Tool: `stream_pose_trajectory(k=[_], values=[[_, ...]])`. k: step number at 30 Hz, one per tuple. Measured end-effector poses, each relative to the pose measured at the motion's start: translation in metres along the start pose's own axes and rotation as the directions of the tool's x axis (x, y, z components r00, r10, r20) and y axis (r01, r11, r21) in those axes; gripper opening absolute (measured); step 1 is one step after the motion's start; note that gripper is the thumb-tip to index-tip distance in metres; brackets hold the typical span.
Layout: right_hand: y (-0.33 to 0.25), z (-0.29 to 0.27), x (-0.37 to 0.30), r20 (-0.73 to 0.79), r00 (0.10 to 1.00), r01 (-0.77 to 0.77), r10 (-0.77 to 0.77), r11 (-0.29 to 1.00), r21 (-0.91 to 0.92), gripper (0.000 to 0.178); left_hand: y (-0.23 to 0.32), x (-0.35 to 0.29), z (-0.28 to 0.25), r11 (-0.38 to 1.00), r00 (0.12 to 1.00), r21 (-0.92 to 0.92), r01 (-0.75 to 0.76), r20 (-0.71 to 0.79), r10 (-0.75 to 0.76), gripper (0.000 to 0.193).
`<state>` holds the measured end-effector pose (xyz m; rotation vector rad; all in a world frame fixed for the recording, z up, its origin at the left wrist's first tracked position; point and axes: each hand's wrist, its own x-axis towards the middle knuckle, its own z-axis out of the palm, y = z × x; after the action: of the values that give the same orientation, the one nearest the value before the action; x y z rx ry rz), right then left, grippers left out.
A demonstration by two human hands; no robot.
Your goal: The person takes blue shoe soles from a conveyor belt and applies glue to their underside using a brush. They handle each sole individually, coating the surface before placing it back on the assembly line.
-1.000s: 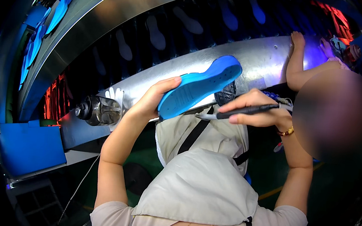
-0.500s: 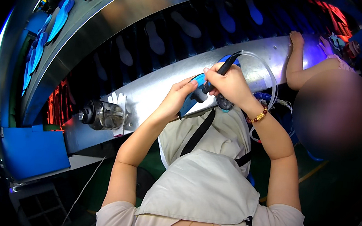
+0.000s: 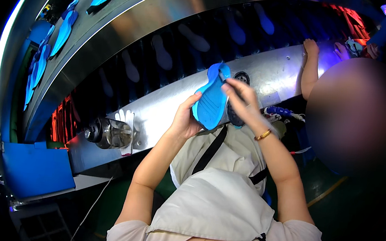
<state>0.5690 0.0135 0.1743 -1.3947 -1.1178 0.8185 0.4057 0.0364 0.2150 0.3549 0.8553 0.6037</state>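
My left hand (image 3: 187, 116) grips a bright blue shoe sole (image 3: 210, 101) along its lower left side. The sole stands tilted above the metal bench edge, its ridged inner face toward me. My right hand (image 3: 245, 97), partly smeared by motion, is at the sole's upper end. Its fingers are closed around a small dark piece (image 3: 223, 75) that touches or lies just over the sole; its kind cannot be told. Behind that hand, a dark sole-shaped piece with holes (image 3: 241, 80) rests at the bench edge.
White gloves (image 3: 129, 125) and a dark clear bottle (image 3: 109, 133) lie at the left of the metal bench (image 3: 161, 108). Beyond is a dark conveyor with several soles. Blue soles (image 3: 64, 34) ride the upper belt. A co-worker's arm (image 3: 310, 69) rests at right.
The blue sole has turned to show its inner face and been raised. My right hand has shifted slightly; the black pen-shaped tool and its clear tube no longer show over it.
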Motion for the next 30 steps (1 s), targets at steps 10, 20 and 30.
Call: stream_pose_trajectory(k=[10,20,30], values=[[-0.036,0.009,-0.038,0.078,0.964,0.263,-0.253,0.945,-0.195,0.034,0.001,0.013,-0.019,0.991,0.989,-0.05,-0.123,0.071,0.126,0.041],[-0.031,-0.071,-0.034,0.195,0.926,-0.335,0.323,0.467,0.818,0.043,0.089,-0.026,0.026,0.63,0.689,0.284,-0.722,0.372,0.622,0.052],[-0.006,-0.065,-0.032,0.175,0.909,-0.328,0.378,0.39,0.86,0.041,0.235,0.106,0.129,0.687,0.782,-0.567,-0.455,0.115,0.613,0.071]])
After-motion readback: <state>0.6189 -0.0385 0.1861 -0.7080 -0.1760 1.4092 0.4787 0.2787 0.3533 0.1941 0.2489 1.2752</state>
